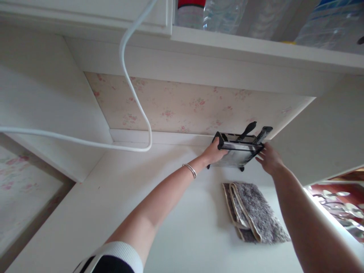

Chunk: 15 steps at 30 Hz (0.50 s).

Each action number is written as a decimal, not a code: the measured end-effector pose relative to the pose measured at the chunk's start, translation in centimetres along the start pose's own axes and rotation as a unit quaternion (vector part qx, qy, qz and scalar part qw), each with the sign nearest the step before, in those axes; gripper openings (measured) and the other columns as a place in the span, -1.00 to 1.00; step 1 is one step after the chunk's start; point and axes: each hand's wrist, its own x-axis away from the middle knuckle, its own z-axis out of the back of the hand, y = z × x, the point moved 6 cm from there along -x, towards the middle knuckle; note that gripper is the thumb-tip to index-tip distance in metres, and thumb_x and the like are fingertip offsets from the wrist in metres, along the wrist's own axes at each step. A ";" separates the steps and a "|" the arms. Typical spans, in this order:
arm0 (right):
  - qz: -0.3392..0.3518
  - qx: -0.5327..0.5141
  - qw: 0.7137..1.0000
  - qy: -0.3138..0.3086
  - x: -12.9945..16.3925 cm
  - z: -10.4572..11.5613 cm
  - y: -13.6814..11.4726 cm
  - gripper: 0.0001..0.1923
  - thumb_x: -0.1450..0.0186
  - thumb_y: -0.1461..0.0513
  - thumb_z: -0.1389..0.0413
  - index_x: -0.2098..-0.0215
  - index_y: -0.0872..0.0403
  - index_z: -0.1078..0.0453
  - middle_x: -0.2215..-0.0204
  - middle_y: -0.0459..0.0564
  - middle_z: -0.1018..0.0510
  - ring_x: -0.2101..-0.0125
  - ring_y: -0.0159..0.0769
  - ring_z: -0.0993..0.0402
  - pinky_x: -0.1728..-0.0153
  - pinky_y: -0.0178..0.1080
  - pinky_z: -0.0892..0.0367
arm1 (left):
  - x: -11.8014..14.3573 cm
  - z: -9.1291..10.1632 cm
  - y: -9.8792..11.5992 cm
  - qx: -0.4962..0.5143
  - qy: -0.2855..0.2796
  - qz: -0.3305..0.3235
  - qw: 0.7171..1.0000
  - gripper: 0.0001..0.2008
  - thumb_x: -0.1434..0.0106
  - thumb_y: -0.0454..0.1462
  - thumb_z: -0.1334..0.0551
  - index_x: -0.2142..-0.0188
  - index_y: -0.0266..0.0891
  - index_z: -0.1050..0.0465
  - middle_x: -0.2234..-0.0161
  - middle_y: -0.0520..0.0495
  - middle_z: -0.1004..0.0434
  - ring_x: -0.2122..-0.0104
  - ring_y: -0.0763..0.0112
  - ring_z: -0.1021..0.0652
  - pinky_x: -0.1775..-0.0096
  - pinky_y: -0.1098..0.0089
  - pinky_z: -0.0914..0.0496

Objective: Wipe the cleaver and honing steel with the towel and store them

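The left hand (216,152) clamps the rack (240,145) by its left end near the wall (167,106), while the right hand (270,158), its grip unclear, meets the other end, presumably for balance.

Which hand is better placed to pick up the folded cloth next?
Probably the right hand: it is nearer the folded cloth. The left hand grips the left end of the black-framed holder, farther from the cloth.
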 end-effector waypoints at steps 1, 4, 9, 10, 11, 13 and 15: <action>-0.008 -0.001 1.000 -0.005 0.0 -0.3 0.2 -0.78 -0.25 0.02 -0.01 0.33 -0.02 -0.33 0.24 -0.04 -0.47 0.25 -0.27 -0.38 0.28 -0.19 -0.31 | -0.4 -0.2 -0.3 -0.012 -0.008 0.002 1.000 -0.12 -0.13 -0.18 -0.24 -0.35 -0.32 0.14 -0.33 -0.23 0.02 -0.29 0.11 -0.14 -0.24 0.22 -0.05; -0.026 -0.013 1.000 0.001 0.6 -0.9 0.6 -0.78 -0.24 0.01 -0.03 0.28 -0.05 -0.36 0.23 -0.12 -0.47 0.23 -0.34 -0.37 0.29 -0.27 -0.32 | -1.0 -0.8 -1.2 -0.025 -0.027 0.005 0.999 -0.09 -0.08 -0.22 -0.25 -0.36 -0.24 0.14 -0.36 -0.14 0.15 -0.31 0.12 -0.08 -0.26 0.23 -0.01; -0.029 -0.059 0.998 -0.010 2.5 -0.9 0.1 -0.80 -0.22 0.06 -0.06 0.25 -0.04 -0.39 0.24 -0.13 -0.47 0.28 -0.37 -0.40 0.34 -0.31 -0.34 | 0.6 -0.6 -1.6 -0.003 -0.027 -0.014 1.000 -0.04 -0.02 -0.27 -0.26 -0.36 -0.20 0.17 -0.36 -0.05 0.20 -0.32 0.19 -0.03 -0.27 0.28 0.01; -0.026 -0.073 0.997 -0.012 3.0 -0.9 -0.2 -0.80 -0.20 0.08 -0.09 0.25 -0.04 -0.40 0.24 -0.13 -0.47 0.28 -0.37 -0.40 0.34 -0.31 -0.34 | 1.3 -0.3 -1.4 -0.007 -0.027 -0.023 0.999 -0.05 -0.02 -0.29 -0.25 -0.36 -0.17 0.16 -0.36 -0.02 0.17 -0.32 0.21 -0.03 -0.28 0.28 0.02; -0.020 -0.085 0.996 -0.014 3.7 -0.9 -0.5 -0.80 -0.17 0.09 -0.12 0.25 -0.04 -0.40 0.23 -0.13 -0.47 0.29 -0.38 -0.40 0.34 -0.32 -0.35 | 2.0 0.0 -1.2 -0.011 -0.027 -0.033 0.999 -0.06 -0.02 -0.31 -0.24 -0.36 -0.14 0.14 -0.35 0.02 0.15 -0.32 0.22 -0.03 -0.28 0.28 0.03; -0.003 -0.094 0.995 -0.018 5.1 -1.2 -1.6 -0.77 -0.15 0.09 -0.15 0.23 -0.05 -0.42 0.22 -0.14 -0.47 0.29 -0.39 -0.39 0.35 -0.34 -0.35 | 3.5 0.9 -0.5 -0.010 -0.024 -0.052 0.998 -0.08 -0.02 -0.34 -0.22 -0.35 -0.10 0.12 -0.35 0.06 0.12 -0.32 0.22 -0.04 -0.28 0.28 0.03; 0.013 -0.082 0.996 -0.022 6.9 -1.9 -2.9 -0.76 -0.16 0.06 -0.15 0.22 -0.06 -0.44 0.20 -0.15 -0.48 0.27 -0.40 -0.40 0.34 -0.35 -0.34 | 5.0 2.2 0.1 0.006 -0.011 -0.060 0.998 -0.09 -0.01 -0.38 -0.20 -0.35 -0.06 0.10 -0.34 0.10 0.09 -0.31 0.22 -0.05 -0.28 0.25 0.01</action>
